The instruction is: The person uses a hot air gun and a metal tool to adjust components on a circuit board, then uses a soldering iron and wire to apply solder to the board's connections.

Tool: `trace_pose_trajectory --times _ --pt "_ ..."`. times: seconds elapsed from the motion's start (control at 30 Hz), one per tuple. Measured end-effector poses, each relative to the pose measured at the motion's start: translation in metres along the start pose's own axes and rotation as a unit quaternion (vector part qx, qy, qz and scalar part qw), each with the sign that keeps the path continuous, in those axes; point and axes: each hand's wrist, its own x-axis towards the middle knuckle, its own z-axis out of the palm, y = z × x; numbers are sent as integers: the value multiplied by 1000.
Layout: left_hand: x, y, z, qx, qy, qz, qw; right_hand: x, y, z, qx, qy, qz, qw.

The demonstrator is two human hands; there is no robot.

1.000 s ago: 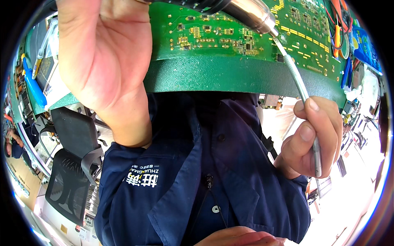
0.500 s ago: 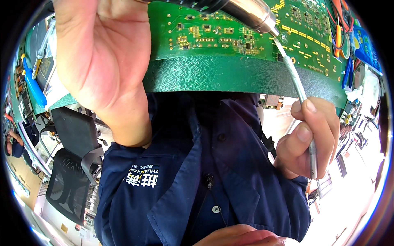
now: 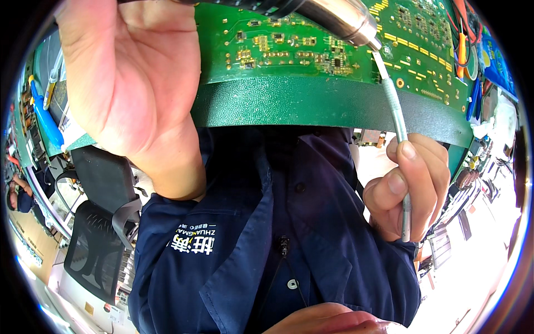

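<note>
At the upper left is my left hand, palm showing and fingers cut off by the top edge. It is closed round the black handle of a hot-air gun, whose metal nozzle points down to the right at a green circuit board. My right hand pinches a slim silver metal hand tool with a knurled grip between thumb and fingers. The tool's tip is at the board, just below the nozzle's mouth. Whether the tip touches a component is too small to tell.
The board lies on a green bench mat at the bench's near edge. At the left are a blue-handled tool and a black office chair. Orange-handled pliers and a blue packet lie at the right. Another person is at far left.
My right hand has shifted slightly left, so the metal tool stands more upright, its tip still near the nozzle. My left hand and the hot-air gun have moved only slightly.
</note>
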Motion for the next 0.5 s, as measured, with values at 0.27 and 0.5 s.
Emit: trace_pose_trajectory --times 0.27,0.5 --pt "0 1 0 -1 1 -2 1000 -3 0 2 -9 -2 -4 1000" --pt "2 3 -7 -4 -1 -7 1000 -4 -2 2 -7 -5 5 1000"
